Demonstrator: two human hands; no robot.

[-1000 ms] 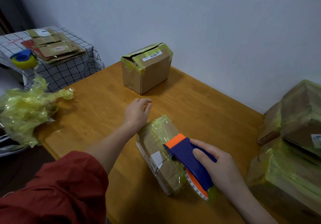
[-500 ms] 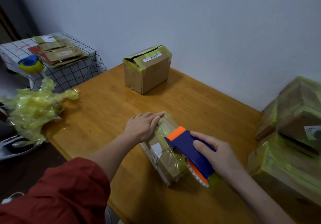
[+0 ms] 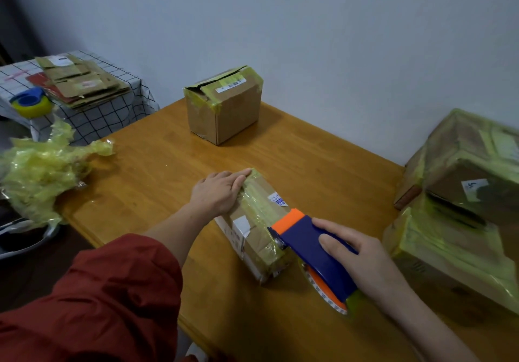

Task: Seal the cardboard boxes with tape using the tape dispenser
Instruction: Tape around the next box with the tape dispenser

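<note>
Head view: a small box [image 3: 254,221] lies mid-table [image 3: 157,165]. The left hand [image 3: 217,193] presses flat, fingers straight, on its far end. The right hand [image 3: 356,255] grips the dispenser [image 3: 309,245] at the near end. Best to pull steadily along the seam, holding the box firm.
</note>
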